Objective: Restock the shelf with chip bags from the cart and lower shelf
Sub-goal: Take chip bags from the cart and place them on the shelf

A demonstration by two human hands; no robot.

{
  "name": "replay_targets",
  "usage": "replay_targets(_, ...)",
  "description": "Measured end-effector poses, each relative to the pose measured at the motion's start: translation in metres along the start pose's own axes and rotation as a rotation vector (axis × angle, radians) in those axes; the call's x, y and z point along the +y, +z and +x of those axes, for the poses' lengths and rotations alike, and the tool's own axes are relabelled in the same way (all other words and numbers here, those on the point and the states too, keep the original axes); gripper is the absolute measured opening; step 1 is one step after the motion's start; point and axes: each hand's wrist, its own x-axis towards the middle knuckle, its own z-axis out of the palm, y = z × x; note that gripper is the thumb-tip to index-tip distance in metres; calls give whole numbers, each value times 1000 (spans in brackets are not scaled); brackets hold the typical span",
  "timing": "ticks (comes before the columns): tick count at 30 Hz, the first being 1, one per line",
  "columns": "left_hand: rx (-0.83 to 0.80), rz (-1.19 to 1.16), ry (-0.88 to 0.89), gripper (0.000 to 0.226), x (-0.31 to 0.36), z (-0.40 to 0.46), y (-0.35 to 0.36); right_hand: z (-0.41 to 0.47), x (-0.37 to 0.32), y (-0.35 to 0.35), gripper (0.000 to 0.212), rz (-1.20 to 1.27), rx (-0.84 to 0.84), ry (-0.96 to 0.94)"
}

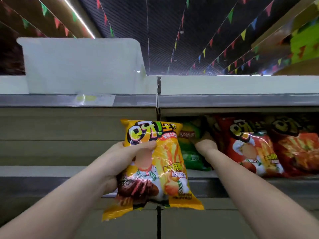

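My left hand grips a yellow chip bag by its left side, thumb across the front, and holds it upright in front of the shelf upright. My right hand reaches into the right shelf bay between a green chip bag and a red chip bag. Its fingers are hidden behind the bags, so its grasp cannot be told. A second red bag stands at the far right.
The left bay of this shelf holds no bags. Above, a grey shelf edge with a yellow price tag carries a white box. Coloured pennants hang from the dark ceiling.
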Motion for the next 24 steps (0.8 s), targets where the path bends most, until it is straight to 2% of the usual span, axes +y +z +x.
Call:
replay_targets(2,-31,-32,-41,63,4,-1,10,-8,-5,-8,68,-109,52,-72)
replay_targets(4,-92,-64,-61,65,8,3,20,-23,-11,-18,57,-106,86,-191)
replay_targets(6,-155,-78,-107,75,10,10,34,-39,-11,-31,33,-26,65,-261)
replay_targets(8,-227,-66,-166,85,11,19,48,-52,-5,-46,11,147,18,-231)
replay_targets(9,-268,-70,-185,84,13,23,55,-56,0,-54,11,272,2,-186)
replay_targets(12,-346,-92,-189,89,13,40,71,-72,10,-78,20,524,-43,-22)
replay_targets(14,-291,-84,-166,95,11,53,78,-81,14,-87,29,560,-81,-25)
replay_targets(16,-171,-83,-111,93,8,70,81,-88,14,-89,39,519,-139,-108)
replay_targets(19,-14,-47,7,116,4,87,87,-86,11,-84,53,324,-167,-223)
replay_targets(20,18,-19,38,116,3,90,90,-84,10,-83,60,253,-164,-234)
replay_targets(24,81,159,128,80,-13,97,105,-71,6,-72,74,63,-87,-263)
